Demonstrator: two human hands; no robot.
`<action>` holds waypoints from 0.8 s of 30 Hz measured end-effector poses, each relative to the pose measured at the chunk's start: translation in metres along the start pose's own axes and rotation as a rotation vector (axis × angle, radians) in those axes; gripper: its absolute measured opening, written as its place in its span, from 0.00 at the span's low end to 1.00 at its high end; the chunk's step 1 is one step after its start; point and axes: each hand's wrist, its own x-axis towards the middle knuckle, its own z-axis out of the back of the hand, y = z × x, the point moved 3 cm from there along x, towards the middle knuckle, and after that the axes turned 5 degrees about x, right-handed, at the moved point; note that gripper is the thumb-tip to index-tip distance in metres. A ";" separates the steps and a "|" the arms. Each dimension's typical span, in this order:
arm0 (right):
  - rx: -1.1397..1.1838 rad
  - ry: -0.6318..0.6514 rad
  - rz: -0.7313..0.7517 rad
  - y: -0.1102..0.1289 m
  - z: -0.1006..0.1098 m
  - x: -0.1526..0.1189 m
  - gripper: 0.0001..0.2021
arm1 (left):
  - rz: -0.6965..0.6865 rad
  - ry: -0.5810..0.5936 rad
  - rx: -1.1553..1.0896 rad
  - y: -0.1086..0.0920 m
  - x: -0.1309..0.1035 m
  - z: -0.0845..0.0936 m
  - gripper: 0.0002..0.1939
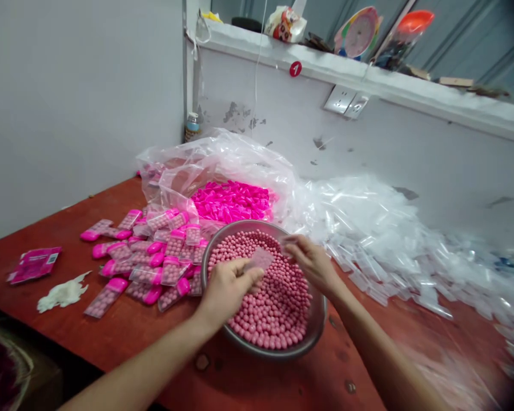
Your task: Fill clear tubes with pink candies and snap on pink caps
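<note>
A metal bowl (pixel 319 319) full of small pink balls (pixel 269 319) stands on the red table. Over the bowl, my left hand (pixel 229 285) pinches a small clear container (pixel 260 258) between thumb and fingers. My right hand (pixel 310 260) is above the bowl's right rim, its fingers closed on a small clear piece (pixel 288 241) that is blurred. Left of the bowl lies a pile of filled containers with pink caps (pixel 171 271). Behind the bowl, loose bright pink caps (pixel 233 201) lie in an open clear plastic bag (pixel 223 151).
A large heap of clear empty containers (pixel 368 222) spreads over the right side of the red table (pixel 175 348). At the left lie a pink packet (pixel 35 265) and a whitish scrap (pixel 64 293). A cluttered shelf (pixel 325 71) runs along the wall.
</note>
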 end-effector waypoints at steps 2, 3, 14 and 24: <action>-0.445 0.284 0.147 -0.009 -0.014 0.002 0.10 | -0.083 -0.053 0.058 -0.007 0.019 0.016 0.14; -0.594 0.384 0.210 -0.014 -0.023 0.002 0.11 | -0.139 -0.074 0.132 -0.010 0.028 0.023 0.14; -0.301 0.691 0.228 0.000 -0.092 -0.005 0.05 | -0.270 -0.189 0.490 -0.002 0.037 0.043 0.18; 0.676 0.327 -0.183 0.018 -0.069 -0.007 0.08 | -0.246 0.042 0.273 -0.001 0.027 0.028 0.14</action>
